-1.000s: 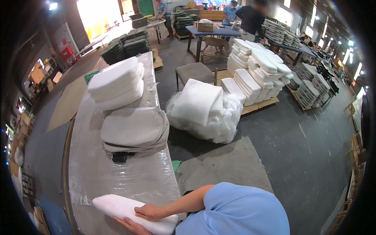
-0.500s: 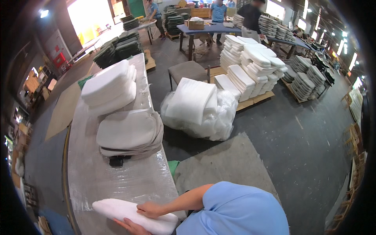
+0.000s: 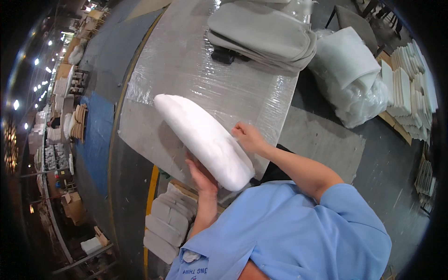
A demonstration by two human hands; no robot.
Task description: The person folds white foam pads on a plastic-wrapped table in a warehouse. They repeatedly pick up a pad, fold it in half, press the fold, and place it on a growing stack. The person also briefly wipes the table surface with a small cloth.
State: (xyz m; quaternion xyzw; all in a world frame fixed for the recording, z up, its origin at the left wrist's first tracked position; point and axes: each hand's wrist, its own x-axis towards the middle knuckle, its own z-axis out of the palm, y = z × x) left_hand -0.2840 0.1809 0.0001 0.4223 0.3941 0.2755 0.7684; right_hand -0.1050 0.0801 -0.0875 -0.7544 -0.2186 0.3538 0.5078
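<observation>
A long, plump white foam seat cushion point(image 3: 205, 135) is held tilted on its edge over the plastic-wrapped table point(image 3: 186, 42). My left hand point(image 3: 203, 177) grips it from its lower left side, with part of the fingers hidden behind it. Against the cushion's right edge, my right hand point(image 3: 248, 137) is closed with curled fingers; whatever they pinch is hidden. Farther up the table lies a stack of flat grey seat covers point(image 3: 261, 35), with a small black object point(image 3: 223, 56) beside its near edge.
To the right, a clear plastic bag with white foam sheets point(image 3: 350, 65) sits on the floor near a grey-seated chair point(image 3: 354, 25). White cushion stacks point(image 3: 406, 88) stand beyond it. Grey cushions point(image 3: 168, 217) are piled low at my left, beside a yellow floor line point(image 3: 150, 205).
The view has swung down and toward the left. The cushion has been raised from lying nearly flat to a steeper tilt, and my right hand has moved from its top to its right edge.
</observation>
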